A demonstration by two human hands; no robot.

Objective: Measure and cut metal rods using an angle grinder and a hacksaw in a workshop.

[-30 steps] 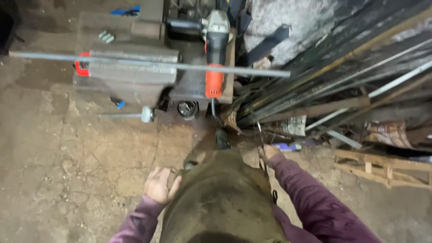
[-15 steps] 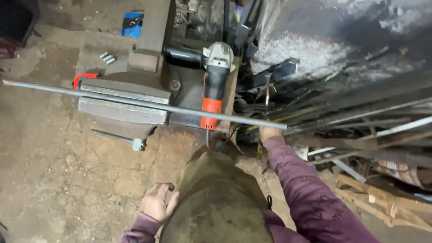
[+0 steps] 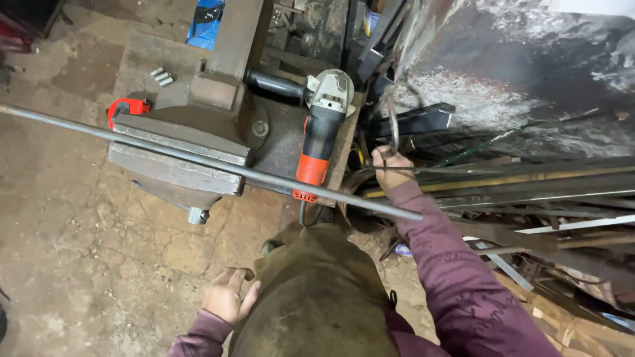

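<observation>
My right hand (image 3: 389, 168) reaches forward into a stack of metal bars (image 3: 529, 188) and is closed on a thin bent rod (image 3: 393, 125) that sticks up from the fist. My left hand (image 3: 228, 295) hangs open beside my brown apron (image 3: 317, 297), holding nothing. A long grey steel rod (image 3: 198, 158) lies clamped across a large bench vise (image 3: 192, 149), its right end close to my right forearm. An orange and grey angle grinder (image 3: 319, 135) rests on the block next to the vise.
Long bars, tubes and flat strips are piled along the right. A grimy grey wall (image 3: 516, 73) stands behind them. Three small metal cylinders (image 3: 162, 77) lie near the vise. A blue bag (image 3: 206, 20) is on the floor at the top. Worn concrete floor (image 3: 79, 251) spreads left.
My right hand has moved forward from beside my apron into the bar pile and closed on the thin rod. The view has shifted closer to the vise.
</observation>
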